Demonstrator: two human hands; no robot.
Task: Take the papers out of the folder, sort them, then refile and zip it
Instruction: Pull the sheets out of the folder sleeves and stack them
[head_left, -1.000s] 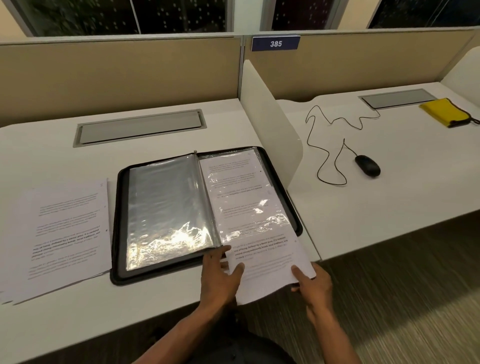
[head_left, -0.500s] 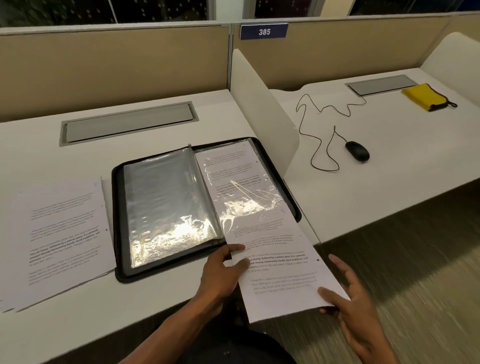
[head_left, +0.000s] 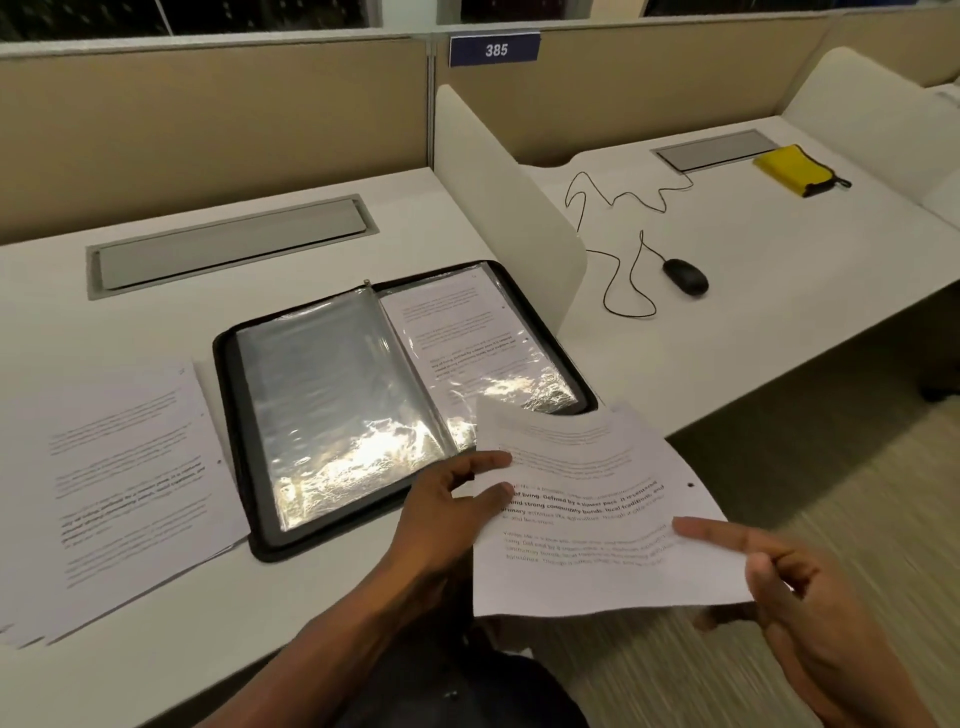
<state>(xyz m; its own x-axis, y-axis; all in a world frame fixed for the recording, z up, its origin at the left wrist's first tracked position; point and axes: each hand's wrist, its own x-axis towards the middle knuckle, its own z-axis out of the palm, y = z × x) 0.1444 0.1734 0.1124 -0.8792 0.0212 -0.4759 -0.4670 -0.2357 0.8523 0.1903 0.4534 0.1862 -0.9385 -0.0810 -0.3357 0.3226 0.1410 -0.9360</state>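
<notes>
At desk 385, we hold 1 printed white sheet of paper (head_left: 597, 514) clear of the black zip-around folder with clear plastic sleeves (head_left: 332, 410), which lies open at the centre of the frame on the white desk (head_left: 291, 639). Our right hand (head_left: 810, 623), lower right, pinches the sheet's near corner between thumb and fingers, index finger laid flat across the text to keep the page level. Our left hand (head_left: 447, 514), lower centre, has its fingers loosely curled at the sheet's left edge, seemingly to steady it; whether it truly grips, we cannot tell. Another printed page remains inside the right-hand sleeve (head_left: 467, 343), so emptying looks unfinished. The stack of loose printed pages (head_left: 124, 488) at the left of the frame probably serves as the sorting pile, kept beside the folder within easy reach.
</notes>
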